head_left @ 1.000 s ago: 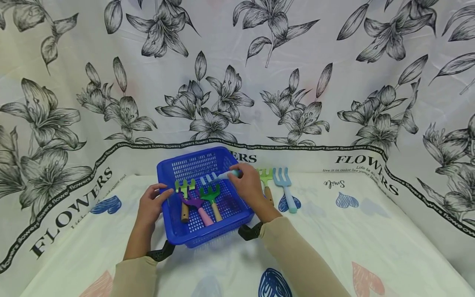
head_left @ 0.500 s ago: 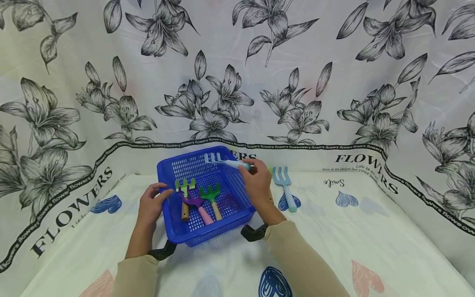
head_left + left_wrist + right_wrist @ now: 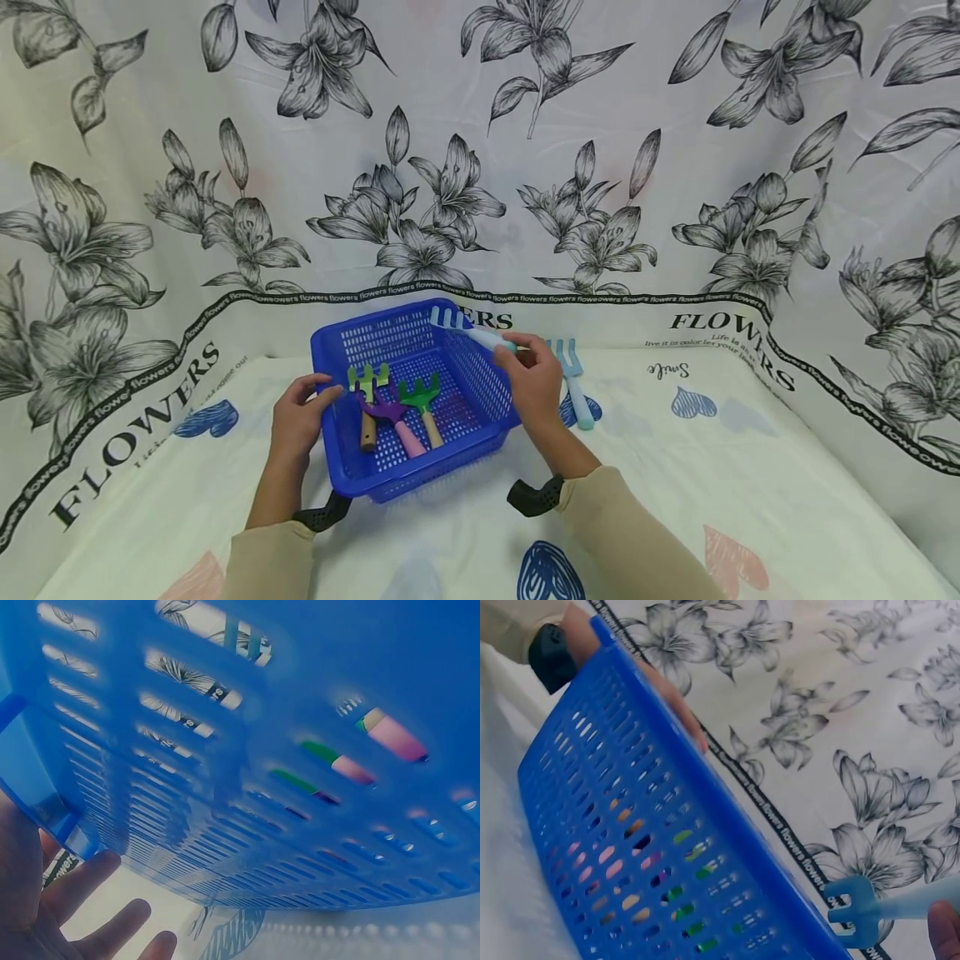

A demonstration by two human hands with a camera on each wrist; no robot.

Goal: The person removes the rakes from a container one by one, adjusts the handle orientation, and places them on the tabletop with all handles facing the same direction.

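Observation:
The blue perforated basket (image 3: 442,473) sits in front of me in the head view. My left hand (image 3: 295,421) grips its left rim, thumb over the edge; in the left wrist view its fingers (image 3: 90,889) spread beside the outer wall. With my right hand (image 3: 536,379) I pinch the handle of a light blue toy garden fork (image 3: 480,336), its tines over the basket's back right corner. Inside the basket lie a yellow-green fork (image 3: 368,381) with a brown handle, a purple fork (image 3: 384,409) with a pink handle and a green fork (image 3: 422,395).
Another light blue fork (image 3: 577,392) lies on the cloth to the right of my right hand, partly covered by it. A white cloth with printed hearts (image 3: 693,403) covers the table. Behind it hangs a flower-printed curtain (image 3: 420,200).
My right hand has lifted the light blue fork up and rightward from inside the basket to above its rim. A light green fork on the cloth is now hidden by that hand.

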